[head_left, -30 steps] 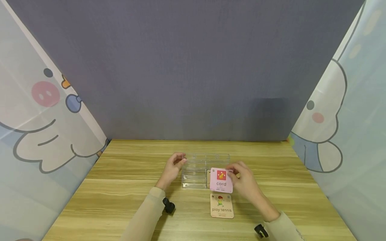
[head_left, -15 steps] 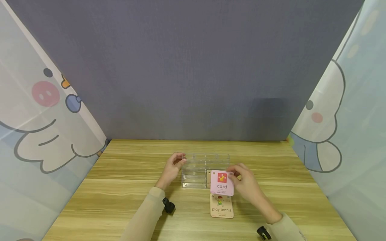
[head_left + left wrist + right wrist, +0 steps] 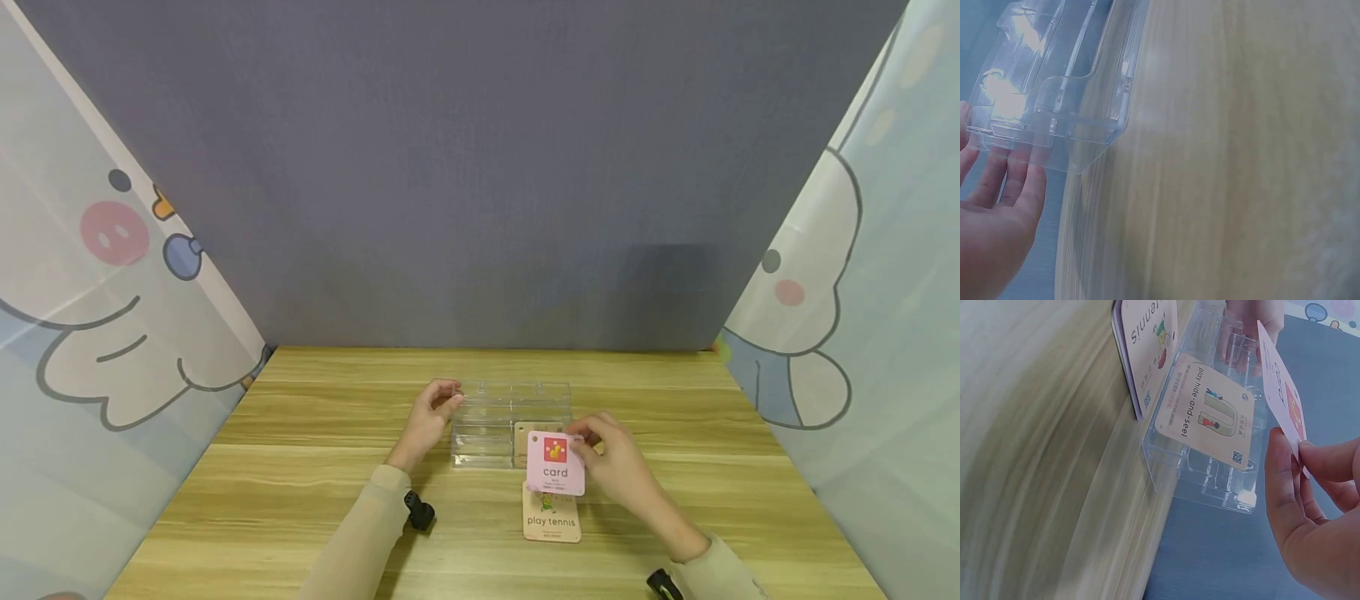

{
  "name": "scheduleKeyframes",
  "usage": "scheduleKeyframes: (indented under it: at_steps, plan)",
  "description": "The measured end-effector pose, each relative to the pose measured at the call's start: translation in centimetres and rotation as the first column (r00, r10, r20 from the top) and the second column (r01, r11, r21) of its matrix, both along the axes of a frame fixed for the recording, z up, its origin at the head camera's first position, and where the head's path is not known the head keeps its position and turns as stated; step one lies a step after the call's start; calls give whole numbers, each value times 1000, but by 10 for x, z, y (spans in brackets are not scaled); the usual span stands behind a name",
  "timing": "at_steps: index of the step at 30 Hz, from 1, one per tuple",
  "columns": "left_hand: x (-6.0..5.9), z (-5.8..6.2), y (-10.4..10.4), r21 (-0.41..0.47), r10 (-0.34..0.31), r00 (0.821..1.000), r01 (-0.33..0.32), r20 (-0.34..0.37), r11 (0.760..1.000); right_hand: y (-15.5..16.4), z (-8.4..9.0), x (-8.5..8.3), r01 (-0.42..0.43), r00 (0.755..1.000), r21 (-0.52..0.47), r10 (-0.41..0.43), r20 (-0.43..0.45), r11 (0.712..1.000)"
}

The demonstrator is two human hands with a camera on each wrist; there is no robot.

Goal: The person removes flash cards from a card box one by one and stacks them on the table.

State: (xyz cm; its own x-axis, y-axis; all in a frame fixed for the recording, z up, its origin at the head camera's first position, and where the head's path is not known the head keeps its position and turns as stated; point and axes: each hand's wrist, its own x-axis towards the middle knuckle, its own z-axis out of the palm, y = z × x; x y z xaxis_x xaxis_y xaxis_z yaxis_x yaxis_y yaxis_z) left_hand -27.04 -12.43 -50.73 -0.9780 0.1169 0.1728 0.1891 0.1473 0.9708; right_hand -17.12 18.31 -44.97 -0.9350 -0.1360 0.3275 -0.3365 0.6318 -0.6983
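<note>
Between thumb and fingers my right hand point(image 3: 617, 457) pinches a pink flashcard point(image 3: 555, 477) printed "card" by its upper right corner. The flashcard is raised in front of a clear plastic card rack point(image 3: 482, 442) with several compartments. At the rack's upper left side, my left hand point(image 3: 427, 421) grips its edge; in the left wrist view its fingers point(image 3: 1027, 181) show at the clear plastic. A tan "play hide-and-seek" flashcard point(image 3: 1210, 415) leans in the rack's front right compartment. Before the rack lies a "play tennis" flashcard stack point(image 3: 551, 525), its top partly covered by the pink card in the head view.
The rack stands on a wood-grain table point(image 3: 300, 500). A dark grey panel point(image 3: 480, 208) rises behind the table, and cartoon-printed curtains point(image 3: 847, 250) hang at both sides.
My right hand has drawn the pink flashcard down and slightly right, away from the rack, uncovering more of the tan flashcard. The left hand and the rack have stayed put.
</note>
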Motion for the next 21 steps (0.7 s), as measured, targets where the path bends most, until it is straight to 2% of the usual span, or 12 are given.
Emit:
scheduleKeyframes:
  at_steps: [11,13,18,21]
  plan:
    - [0,0,1,-16,1,1000,0,20,1000,2,-1,3,-18,997,-34,21,69,999]
    - [3,5,2,-26,-3,1000,4,23,1000,2,-2,3,-21,997,-36,24,75,999]
    - [16,26,3,-41,-18,1000,19,14,999,1,-4,5,-17,994,-39,21,109,999]
    - [21,32,4,-31,-16,1000,16,6,999,0,-5,6,-8,991,-31,12,136,1000]
